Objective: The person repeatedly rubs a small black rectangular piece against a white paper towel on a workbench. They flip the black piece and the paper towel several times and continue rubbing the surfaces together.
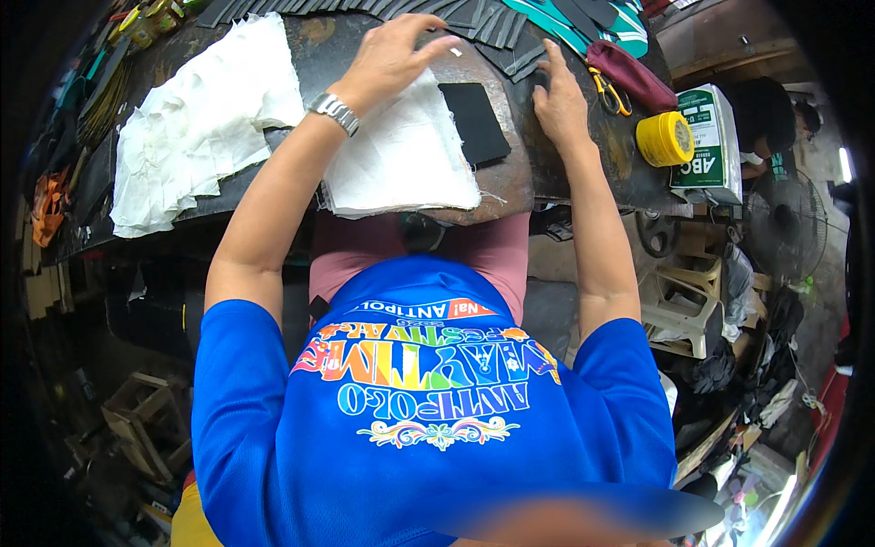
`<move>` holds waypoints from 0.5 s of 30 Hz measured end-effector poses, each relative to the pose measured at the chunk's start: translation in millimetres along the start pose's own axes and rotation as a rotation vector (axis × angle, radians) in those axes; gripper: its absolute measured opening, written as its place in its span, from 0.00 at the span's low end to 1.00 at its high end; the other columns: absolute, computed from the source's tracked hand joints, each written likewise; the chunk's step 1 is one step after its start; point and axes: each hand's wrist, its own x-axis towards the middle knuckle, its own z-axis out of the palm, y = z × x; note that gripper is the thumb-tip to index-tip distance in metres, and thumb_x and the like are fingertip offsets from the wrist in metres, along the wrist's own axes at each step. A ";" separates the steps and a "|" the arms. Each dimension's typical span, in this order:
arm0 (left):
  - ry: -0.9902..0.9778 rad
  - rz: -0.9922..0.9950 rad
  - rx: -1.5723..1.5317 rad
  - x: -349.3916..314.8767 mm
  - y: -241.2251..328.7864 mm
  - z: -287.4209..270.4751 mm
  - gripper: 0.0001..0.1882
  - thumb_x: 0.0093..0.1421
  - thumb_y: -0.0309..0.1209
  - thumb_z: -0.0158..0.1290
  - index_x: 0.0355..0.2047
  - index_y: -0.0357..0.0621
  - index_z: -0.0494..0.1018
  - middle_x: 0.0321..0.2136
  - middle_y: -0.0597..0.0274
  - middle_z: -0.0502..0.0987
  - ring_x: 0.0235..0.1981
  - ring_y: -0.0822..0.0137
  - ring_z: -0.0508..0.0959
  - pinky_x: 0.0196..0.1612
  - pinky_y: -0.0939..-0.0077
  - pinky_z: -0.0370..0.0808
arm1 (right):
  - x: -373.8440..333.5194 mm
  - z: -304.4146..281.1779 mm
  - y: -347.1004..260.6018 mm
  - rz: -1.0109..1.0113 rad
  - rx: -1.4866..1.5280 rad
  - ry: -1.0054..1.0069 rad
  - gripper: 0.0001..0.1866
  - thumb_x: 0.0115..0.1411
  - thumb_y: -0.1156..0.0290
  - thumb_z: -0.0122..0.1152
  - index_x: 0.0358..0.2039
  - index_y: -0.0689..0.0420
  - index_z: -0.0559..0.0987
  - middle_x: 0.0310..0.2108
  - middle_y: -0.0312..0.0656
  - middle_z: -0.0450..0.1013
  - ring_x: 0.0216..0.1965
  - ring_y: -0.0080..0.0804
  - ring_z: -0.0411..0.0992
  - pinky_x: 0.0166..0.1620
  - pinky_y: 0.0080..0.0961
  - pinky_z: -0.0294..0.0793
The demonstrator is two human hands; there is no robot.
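My left hand (pixel 394 56), with a metal-banded wristwatch (pixel 335 113) on its wrist, hovers over the far end of a stack of white cloth sheets (pixel 401 164). Its thumb and fingers are apart, with nothing visible between them. A tiny white scrap (pixel 456 52) is close to its thumb. Beside the stack, a black rectangular piece (pixel 478 123) lies flat on the dark worktable (pixel 521 169). Farther right, my right hand (pixel 561 100) has its fingers stretched forward, near the end of a row of overlapping black strips (pixel 497 25). It holds nothing that I can see.
Another pile of white cloth (pixel 214 118) covers the table's left side. At the right are orange-handled scissors (pixel 609 93), a maroon pouch (pixel 633 77), a yellow tub (pixel 665 139) and a green-and-white container (pixel 709 137). A pale plastic chair (pixel 682 310) and a fan (pixel 786 223) stand beyond.
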 end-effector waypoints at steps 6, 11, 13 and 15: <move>-0.360 0.156 0.263 38.2 13.7 33.0 0.35 0.69 0.65 0.39 0.56 0.55 0.80 0.61 0.62 0.75 0.66 0.56 0.68 0.63 0.23 0.51 | -4.1 3.5 1.9 -0.170 -0.219 -0.043 0.35 0.58 0.78 0.56 0.68 0.52 0.66 0.45 0.46 0.78 0.53 0.43 0.73 0.58 0.43 0.67; -0.455 0.035 0.347 48.2 14.3 45.9 0.34 0.70 0.65 0.39 0.56 0.56 0.80 0.62 0.60 0.74 0.64 0.55 0.70 0.63 0.34 0.55 | -54.8 -39.1 -4.4 -0.084 -0.165 -0.099 0.35 0.58 0.76 0.62 0.68 0.51 0.67 0.45 0.48 0.77 0.52 0.47 0.72 0.59 0.43 0.68; -0.400 0.051 0.334 47.0 13.3 47.3 0.31 0.70 0.62 0.43 0.53 0.55 0.81 0.58 0.59 0.77 0.62 0.57 0.73 0.63 0.39 0.57 | -79.7 -51.5 -9.9 -0.024 -0.087 -0.100 0.37 0.57 0.76 0.65 0.68 0.50 0.68 0.46 0.47 0.77 0.51 0.49 0.72 0.59 0.41 0.69; -0.527 -0.028 0.209 49.3 12.1 45.7 0.36 0.60 0.58 0.59 0.58 0.42 0.73 0.61 0.46 0.70 0.63 0.45 0.68 0.64 0.41 0.61 | -98.5 -55.8 -15.0 0.047 -0.025 -0.076 0.37 0.58 0.77 0.67 0.68 0.50 0.69 0.46 0.46 0.77 0.51 0.45 0.74 0.57 0.38 0.72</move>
